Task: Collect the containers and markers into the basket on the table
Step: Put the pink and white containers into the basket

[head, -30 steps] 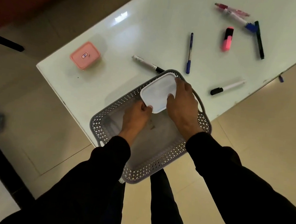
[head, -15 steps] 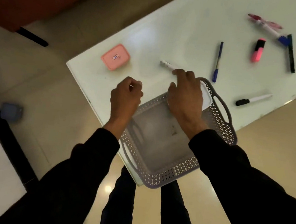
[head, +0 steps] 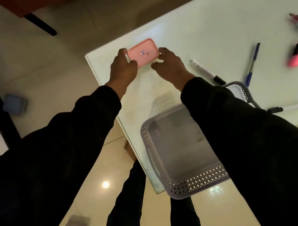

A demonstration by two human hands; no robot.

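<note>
Both hands have left the basket and reached across to the far corner of the desk, where they now close on the pink container (head: 143,53) from two sides. The left hand (head: 124,68) grasps its left end with fingers curled over the edge; the right hand (head: 168,64) pinches the right end between thumb and fingers. Whether the pink container is lifted or resting on the desk (head: 198,35) I cannot tell.

The basket (head: 179,187) sits at the near edge, partly overhanging it, with a white container (head: 234,88) showing at its far end behind the right sleeve. Markers lie well apart on the desk: a white marker with a black cap (head: 206,72) just right of the right hand, a blue pen (head: 252,64), a pink highlighter (head: 296,54), and more at the frame's right edge, blurred.

The main risk, as I judge it, is the corner: the pink container is close to the desk's edge, so a loose grip could drop it to the floor. Carrying it back, the right sleeve passes over the basket, and a knock on the overhanging side might tip it off. The sleeve could also sweep the white marker along.
</note>
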